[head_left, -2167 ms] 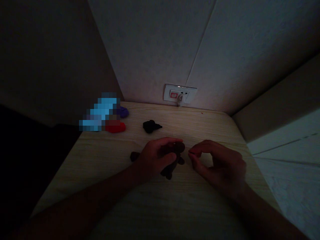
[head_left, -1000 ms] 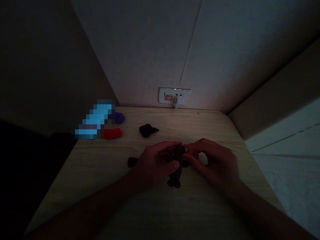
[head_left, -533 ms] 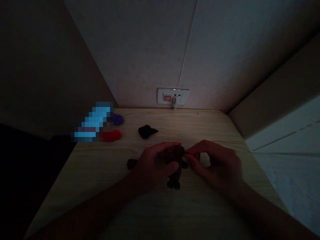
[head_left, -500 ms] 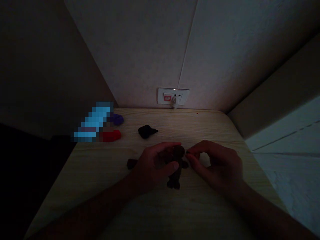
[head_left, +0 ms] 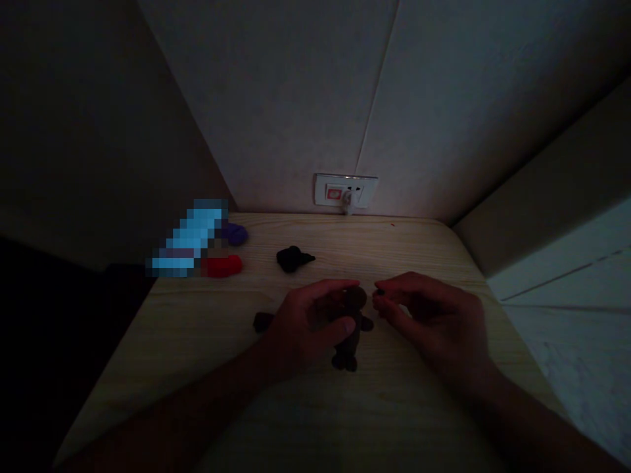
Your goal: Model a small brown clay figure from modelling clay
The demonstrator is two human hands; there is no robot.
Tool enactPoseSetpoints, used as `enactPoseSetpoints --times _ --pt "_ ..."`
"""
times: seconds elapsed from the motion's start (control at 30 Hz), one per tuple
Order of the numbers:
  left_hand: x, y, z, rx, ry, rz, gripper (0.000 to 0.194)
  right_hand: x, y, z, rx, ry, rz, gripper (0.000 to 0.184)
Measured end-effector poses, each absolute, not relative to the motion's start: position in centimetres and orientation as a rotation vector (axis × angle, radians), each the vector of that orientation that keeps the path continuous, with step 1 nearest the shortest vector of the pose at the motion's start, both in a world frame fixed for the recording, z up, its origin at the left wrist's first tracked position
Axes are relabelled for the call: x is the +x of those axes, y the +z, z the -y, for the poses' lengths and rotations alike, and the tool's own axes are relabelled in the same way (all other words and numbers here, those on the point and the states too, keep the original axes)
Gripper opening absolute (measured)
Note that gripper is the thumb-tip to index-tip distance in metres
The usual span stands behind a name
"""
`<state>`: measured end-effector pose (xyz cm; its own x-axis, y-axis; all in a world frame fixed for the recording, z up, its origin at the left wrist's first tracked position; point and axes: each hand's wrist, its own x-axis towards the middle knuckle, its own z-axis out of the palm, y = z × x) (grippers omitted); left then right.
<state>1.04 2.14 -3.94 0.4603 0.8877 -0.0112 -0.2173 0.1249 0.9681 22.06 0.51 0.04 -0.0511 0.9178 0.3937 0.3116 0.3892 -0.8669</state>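
Observation:
A dark brown figure [head_left: 351, 341] with a round head, a body, short arms and two feet lies on the wooden table. My left hand [head_left: 310, 322] is closed around its left side, with the thumb on its body and the fingers by its head. Just right of the figure's head, my right hand [head_left: 434, 315] pinches a tiny dark piece [head_left: 380, 292] between thumb and fingertip, apart from the figure. Beyond my left hand lies a black lump [head_left: 292, 259] with a thin pointed end. A dark brown block [head_left: 263, 322] shows partly behind my left wrist.
A red lump [head_left: 224, 266] and a purple lump [head_left: 235, 234] lie at the back left, beside a blurred-out bright screen [head_left: 187, 240]. A wall socket [head_left: 345, 191] with a plug sits above the table's [head_left: 394, 407] back edge. The room is dim.
My right hand has drawn slightly away from the figure's head, and the dark piece in its fingertips shows more. My left hand keeps its hold. The whole view has shifted slightly.

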Motion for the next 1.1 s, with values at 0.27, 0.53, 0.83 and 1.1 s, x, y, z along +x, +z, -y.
enactPoseSetpoints --times 0.27,0.53,0.83,1.1 --pt "1.1 -3.8 -2.1 1.142 0.899 -0.719 0.051 22.2 0.2 -0.5 -1.118 0.481 1.797 0.010" --pt "1.1 -4.0 -2.2 1.173 0.919 -0.737 0.051 22.4 0.0 -0.4 -1.079 0.445 1.898 0.008" --pt "1.1 -4.1 -2.2 1.170 0.904 -0.734 0.052 22.6 -0.9 -0.4 -1.050 0.618 1.806 0.009" --pt "1.1 -3.7 -2.2 1.165 0.897 -0.746 0.051 22.7 -0.7 -0.3 -1.035 0.591 1.869 0.012"
